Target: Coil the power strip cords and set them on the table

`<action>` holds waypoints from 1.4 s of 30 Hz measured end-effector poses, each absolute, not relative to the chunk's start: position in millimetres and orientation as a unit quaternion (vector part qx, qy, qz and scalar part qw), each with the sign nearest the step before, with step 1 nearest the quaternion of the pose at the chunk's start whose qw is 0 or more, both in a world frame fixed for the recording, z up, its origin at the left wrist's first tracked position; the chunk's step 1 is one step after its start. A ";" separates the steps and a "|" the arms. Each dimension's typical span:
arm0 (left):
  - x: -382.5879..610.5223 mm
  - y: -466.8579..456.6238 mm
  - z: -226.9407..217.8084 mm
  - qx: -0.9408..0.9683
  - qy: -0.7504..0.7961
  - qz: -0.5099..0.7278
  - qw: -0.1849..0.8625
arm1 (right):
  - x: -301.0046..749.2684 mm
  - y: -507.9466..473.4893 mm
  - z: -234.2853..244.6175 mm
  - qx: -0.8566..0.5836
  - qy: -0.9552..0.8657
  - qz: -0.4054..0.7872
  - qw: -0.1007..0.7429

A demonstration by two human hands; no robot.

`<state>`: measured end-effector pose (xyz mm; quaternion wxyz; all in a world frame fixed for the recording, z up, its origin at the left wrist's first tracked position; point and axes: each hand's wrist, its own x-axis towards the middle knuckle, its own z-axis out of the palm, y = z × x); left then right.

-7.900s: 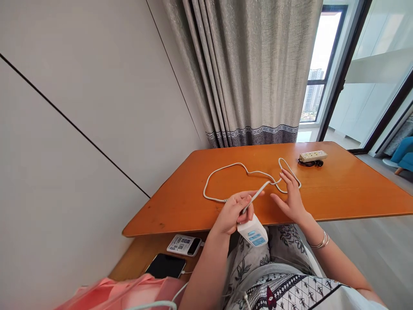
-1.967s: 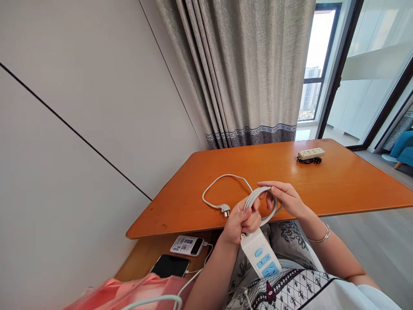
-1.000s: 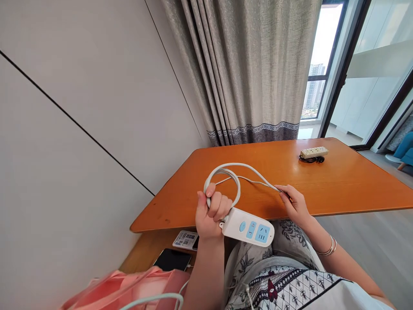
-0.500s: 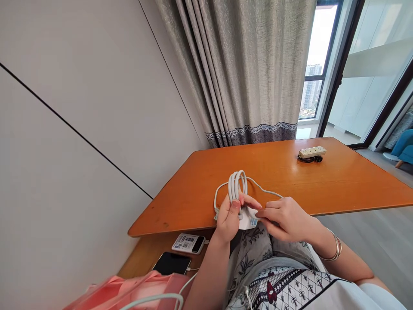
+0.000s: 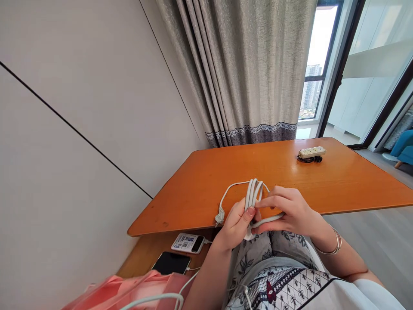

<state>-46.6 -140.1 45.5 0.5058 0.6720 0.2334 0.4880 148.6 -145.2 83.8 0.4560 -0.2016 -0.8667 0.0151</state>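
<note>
My left hand [image 5: 235, 224] pinches a coil of white cable [image 5: 253, 193] over the near edge of the orange table [image 5: 290, 176]. My right hand [image 5: 288, 213] grips the same coil from the right, with a strand passing under its fingers. The cable's loose end, with its plug [image 5: 220, 215], hangs to the left of my left hand. The white power strip body [image 5: 248, 235] is almost wholly hidden behind my hands. Both hands are closed on the cable.
A second, beige power strip [image 5: 311, 152] with a black cord lies at the table's far right. On a lower wooden surface to my left sit a power bank [image 5: 188, 243], a black phone [image 5: 170, 263] and a pink cloth [image 5: 129, 290]. A grey curtain [image 5: 251, 69] hangs behind the table.
The cable, earlier spread in loops on the table, has been gathered into a tight coil in my hands. Since half a second ago my right hand has closed round the coil, hiding the strip.
</note>
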 end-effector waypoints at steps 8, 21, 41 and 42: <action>-33.3 -141.0 33.5 0.567 0.022 0.427 0.704 | 143.4 -116.7 82.7 -0.176 -0.857 0.114 0.470; -29.2 -138.6 32.2 0.504 -0.039 0.381 0.774 | 140.0 -103.0 64.8 -0.211 -0.790 0.308 0.485; -46.8 -145.1 50.5 0.381 -0.091 0.518 0.761 | 146.4 -89.4 26.1 -0.227 -0.685 0.514 0.464; -48.5 -145.1 53.1 0.371 -0.086 0.542 0.749 | 146.5 -90.3 24.7 -0.238 -0.694 0.501 0.459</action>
